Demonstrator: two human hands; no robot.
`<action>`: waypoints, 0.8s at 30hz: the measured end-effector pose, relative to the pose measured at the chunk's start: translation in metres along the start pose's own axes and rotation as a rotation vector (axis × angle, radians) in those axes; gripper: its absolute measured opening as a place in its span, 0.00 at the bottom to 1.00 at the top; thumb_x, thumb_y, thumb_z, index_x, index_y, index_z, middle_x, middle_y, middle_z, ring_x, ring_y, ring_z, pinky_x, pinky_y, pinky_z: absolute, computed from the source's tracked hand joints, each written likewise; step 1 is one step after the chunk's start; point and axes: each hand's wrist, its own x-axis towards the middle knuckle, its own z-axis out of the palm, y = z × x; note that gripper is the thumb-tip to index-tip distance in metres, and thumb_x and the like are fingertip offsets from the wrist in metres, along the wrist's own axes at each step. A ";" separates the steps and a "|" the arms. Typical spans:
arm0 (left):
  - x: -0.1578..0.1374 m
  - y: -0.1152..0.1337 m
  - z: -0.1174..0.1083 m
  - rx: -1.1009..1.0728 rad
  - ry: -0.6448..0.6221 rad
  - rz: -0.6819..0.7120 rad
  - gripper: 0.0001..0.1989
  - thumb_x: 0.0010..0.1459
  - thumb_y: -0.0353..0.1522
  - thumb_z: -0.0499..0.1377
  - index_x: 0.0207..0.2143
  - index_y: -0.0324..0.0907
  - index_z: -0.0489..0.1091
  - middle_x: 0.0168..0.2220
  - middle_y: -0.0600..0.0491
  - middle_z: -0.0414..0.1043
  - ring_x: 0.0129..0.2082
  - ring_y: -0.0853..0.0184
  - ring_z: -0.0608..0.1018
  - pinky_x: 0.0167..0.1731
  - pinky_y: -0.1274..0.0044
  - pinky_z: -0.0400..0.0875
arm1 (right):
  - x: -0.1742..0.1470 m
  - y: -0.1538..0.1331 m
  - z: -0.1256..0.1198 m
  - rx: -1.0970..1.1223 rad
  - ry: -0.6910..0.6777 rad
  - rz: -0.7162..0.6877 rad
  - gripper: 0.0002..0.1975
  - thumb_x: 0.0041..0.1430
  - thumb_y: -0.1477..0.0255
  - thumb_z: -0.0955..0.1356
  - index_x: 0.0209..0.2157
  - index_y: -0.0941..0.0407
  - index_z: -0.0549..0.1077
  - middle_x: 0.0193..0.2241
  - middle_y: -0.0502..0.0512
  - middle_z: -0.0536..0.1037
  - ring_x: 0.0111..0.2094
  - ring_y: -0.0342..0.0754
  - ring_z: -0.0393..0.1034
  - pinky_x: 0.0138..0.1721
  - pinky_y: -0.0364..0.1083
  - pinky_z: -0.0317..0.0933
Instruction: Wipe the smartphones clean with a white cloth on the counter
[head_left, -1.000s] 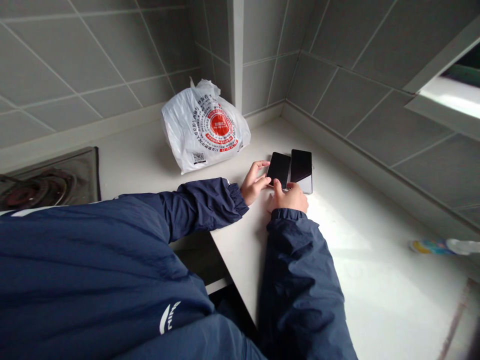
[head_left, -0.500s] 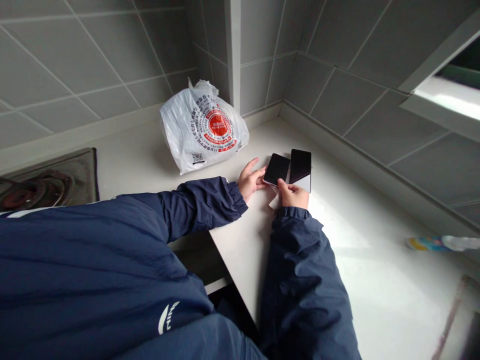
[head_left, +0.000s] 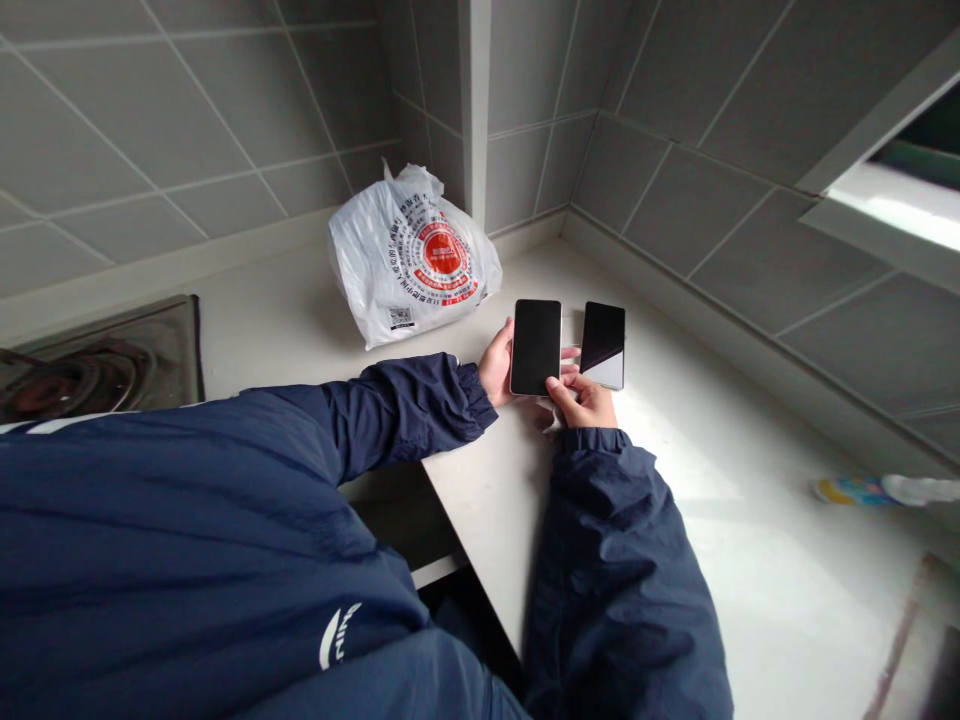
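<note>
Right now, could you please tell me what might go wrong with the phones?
The front phone is against the left hand, with the right hand's thumb at its lower right corner; if either loosens, it might slip onto the counter.

The other phone lies close beside the right hand, so a sideways move could perhaps nudge it.

Gray tiled walls (head_left: 667,190), sunlit white counter (head_left: 697,540)

The black phone (head_left: 535,347) at centre hides most of the left hand (head_left: 496,368)'s fingers. Below it, the right hand (head_left: 587,402) partly covers a pale scrap (head_left: 553,418), its material unclear. The left edge crops the stove (head_left: 112,365); far right, a bottle-like object (head_left: 855,490) blurs.
</note>
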 end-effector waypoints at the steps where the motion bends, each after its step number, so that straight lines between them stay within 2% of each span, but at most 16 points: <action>1: -0.001 0.001 0.002 -0.022 -0.004 -0.027 0.36 0.67 0.56 0.43 0.56 0.37 0.71 0.47 0.37 0.79 0.46 0.53 0.82 0.50 0.60 0.75 | 0.000 -0.001 0.000 0.014 0.007 0.000 0.25 0.50 0.48 0.72 0.27 0.58 0.76 0.18 0.44 0.69 0.20 0.37 0.54 0.24 0.40 0.48; 4: -0.003 0.002 0.005 -0.042 0.049 -0.080 0.39 0.69 0.56 0.39 0.56 0.36 0.71 0.48 0.35 0.79 0.46 0.51 0.83 0.51 0.58 0.74 | 0.000 -0.003 -0.003 0.067 0.029 0.006 0.23 0.48 0.49 0.75 0.27 0.58 0.78 0.22 0.48 0.75 0.23 0.39 0.62 0.28 0.40 0.57; 9: 0.000 0.002 -0.004 -0.079 0.085 -0.107 0.36 0.71 0.52 0.40 0.57 0.35 0.71 0.46 0.35 0.79 0.44 0.51 0.84 0.50 0.58 0.75 | 0.000 0.000 -0.013 0.171 0.049 0.049 0.24 0.46 0.49 0.77 0.26 0.57 0.78 0.23 0.50 0.79 0.25 0.42 0.70 0.30 0.42 0.65; 13: 0.001 0.003 -0.008 -0.113 0.051 -0.141 0.36 0.70 0.53 0.40 0.57 0.35 0.72 0.46 0.34 0.79 0.46 0.48 0.83 0.49 0.55 0.75 | -0.005 -0.002 -0.019 0.434 0.154 0.070 0.23 0.46 0.56 0.79 0.38 0.57 0.81 0.29 0.52 0.84 0.29 0.45 0.77 0.34 0.45 0.72; 16: 0.000 0.004 -0.009 -0.088 0.005 -0.171 0.37 0.70 0.54 0.39 0.55 0.34 0.73 0.45 0.33 0.79 0.47 0.47 0.82 0.50 0.53 0.74 | -0.009 -0.009 -0.018 0.599 0.197 0.017 0.26 0.46 0.61 0.80 0.46 0.56 0.79 0.33 0.55 0.86 0.33 0.49 0.81 0.38 0.50 0.76; 18: 0.000 0.004 -0.008 -0.063 -0.020 -0.179 0.38 0.70 0.54 0.38 0.53 0.34 0.74 0.45 0.33 0.79 0.47 0.47 0.82 0.50 0.52 0.73 | -0.010 -0.016 -0.017 0.515 0.197 -0.024 0.23 0.50 0.62 0.78 0.46 0.58 0.79 0.35 0.58 0.86 0.34 0.51 0.82 0.38 0.53 0.77; 20: 0.001 0.004 -0.008 -0.034 -0.038 -0.189 0.39 0.70 0.54 0.36 0.51 0.34 0.74 0.45 0.32 0.79 0.47 0.46 0.82 0.50 0.52 0.73 | -0.010 -0.024 -0.019 0.300 0.242 -0.083 0.22 0.53 0.61 0.77 0.46 0.59 0.80 0.35 0.60 0.86 0.32 0.52 0.82 0.38 0.52 0.77; 22: 0.001 0.003 -0.009 -0.003 -0.060 -0.206 0.40 0.69 0.54 0.35 0.49 0.34 0.74 0.45 0.32 0.78 0.48 0.45 0.82 0.48 0.52 0.73 | -0.008 -0.032 -0.024 0.052 0.355 -0.174 0.22 0.55 0.60 0.75 0.47 0.58 0.82 0.34 0.59 0.86 0.34 0.52 0.82 0.39 0.52 0.76; 24: 0.001 0.003 -0.008 0.020 -0.098 -0.229 0.40 0.69 0.54 0.34 0.49 0.34 0.74 0.46 0.32 0.78 0.49 0.44 0.81 0.48 0.52 0.73 | -0.006 -0.040 -0.031 -0.151 0.538 -0.273 0.20 0.57 0.59 0.74 0.47 0.56 0.82 0.35 0.58 0.86 0.35 0.52 0.81 0.41 0.52 0.76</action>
